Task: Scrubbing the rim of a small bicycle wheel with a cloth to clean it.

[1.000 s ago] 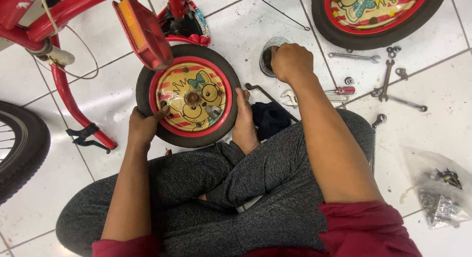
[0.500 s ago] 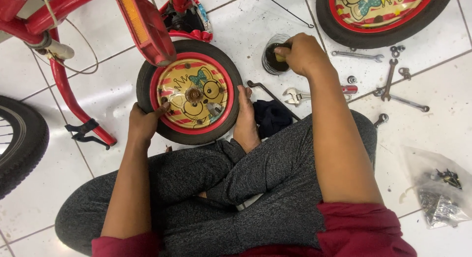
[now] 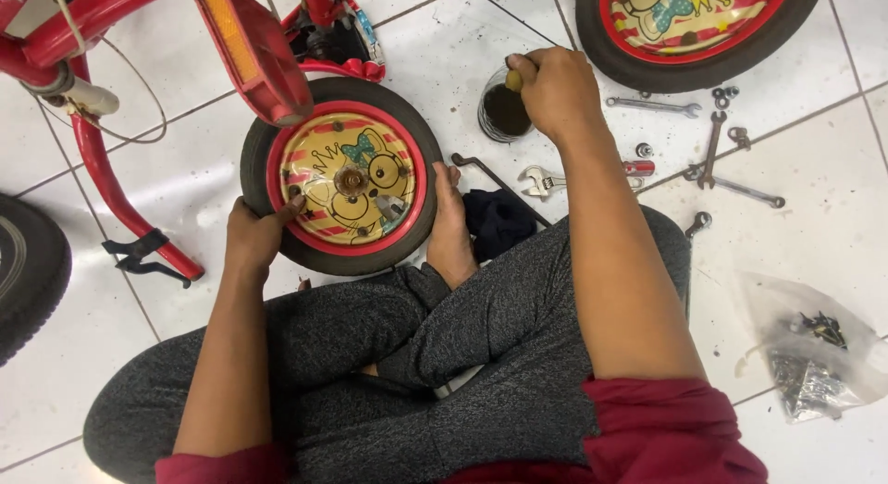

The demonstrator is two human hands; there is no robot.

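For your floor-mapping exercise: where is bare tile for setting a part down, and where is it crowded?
Bare tile lies between the red frame and small wheel, and between the wrenches and the parts bag. It is crowded around the jar and adjustable wrench.

I have just one view, from the camera on the person's head. It looks almost straight down at the floor. The bottom of the picture is filled by the crossed legs and the red sleeves, so the camera is close to the body. The left hand (image 3: 252, 239) and the small wheel (image 3: 341, 175) sit in the middle, quite near. The right hand (image 3: 558, 91) is higher up, farther from the camera. The top edge cuts off the red bike frame (image 3: 83, 21) and a second wheel (image 3: 694, 31). The white tile floor (image 3: 814, 160) spreads out to both sides. There is no other view to share anything with.
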